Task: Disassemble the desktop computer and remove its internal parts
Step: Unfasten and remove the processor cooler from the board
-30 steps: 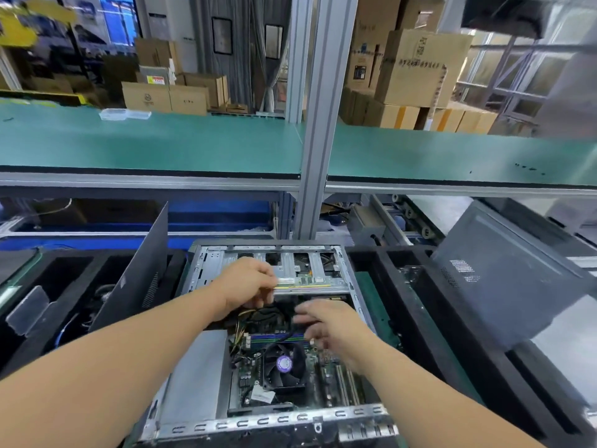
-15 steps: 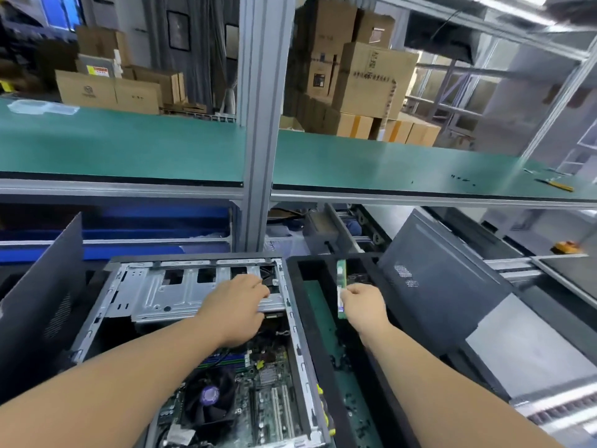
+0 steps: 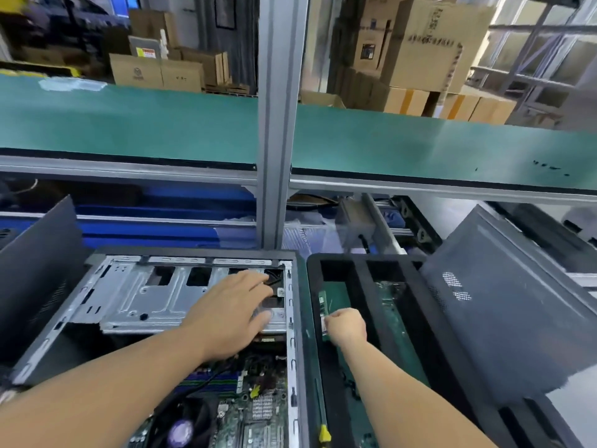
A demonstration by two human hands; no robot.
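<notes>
**Trainee:** What are the fingers doing?

**Instructor:** The right hand (image 3: 346, 328) is clenched around the near end of a memory stick (image 3: 322, 313), which stands on edge. The left hand (image 3: 234, 313) lies flat with its fingers released and spread on the metal drive cage (image 3: 135, 297), gripping nothing.

**Trainee:** What has changed?

**Instructor:** One second ago both hands were over the computer case (image 3: 295, 350), and the stick lay at the cage edge. Half a second ago the right hand carried it across the case's right wall. Now the stick is lower, inside the black tray (image 3: 311, 286) just right of the case. I judge one internal part removed and about to be set down.

**Trainee:** What remains?

**Instructor:** The fan (image 3: 181, 428) and the circuit board (image 3: 258, 412) sit in the case, nearer the person than the cage.

**Trainee:** How much room is there?

**Instructor:** The tray slot is narrow, walled by the tray rim on the case side and a black divider on the far side. A grey side panel (image 3: 504, 302) leans over the tray, further from the case. Lift the right hand straight up to clear the rim.
</notes>
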